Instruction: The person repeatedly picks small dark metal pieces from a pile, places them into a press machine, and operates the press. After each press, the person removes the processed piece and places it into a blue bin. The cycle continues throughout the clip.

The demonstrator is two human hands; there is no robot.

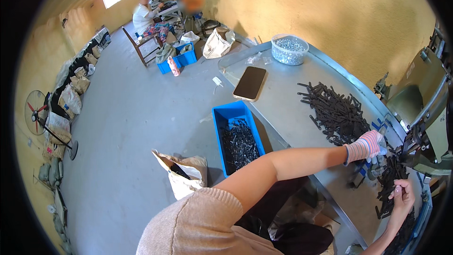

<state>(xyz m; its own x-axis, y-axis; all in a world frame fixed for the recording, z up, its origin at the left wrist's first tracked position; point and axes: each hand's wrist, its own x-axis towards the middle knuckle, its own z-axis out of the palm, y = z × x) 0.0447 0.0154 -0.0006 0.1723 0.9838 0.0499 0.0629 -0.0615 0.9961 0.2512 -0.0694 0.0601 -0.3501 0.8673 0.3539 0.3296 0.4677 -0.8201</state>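
My left hand (pixel 365 147), in a pink, white and blue striped glove, reaches across to the work area of a green-grey machine (pixel 424 108). Its fingers look closed at small metal and blue fixture parts, and what they hold is hidden. Nearer to me, my bare right hand (pixel 402 196) is held in a pinch beside a heap of black strips (pixel 392 174); whatever lies in the fingertips is too small to tell. Beyond the left hand a larger pile of flat black strips (pixel 336 113) spreads over the metal table (pixel 278 94).
A phone (pixel 250 83) and a clear tub of small metal pieces (pixel 289 50) stand on the table. Below its left edge are a blue bin (pixel 217 127) of dark parts and a white sack (pixel 186 186). Farther off, a person (pixel 145 16) sits at another machine; a fan (pixel 37 113) stands left.
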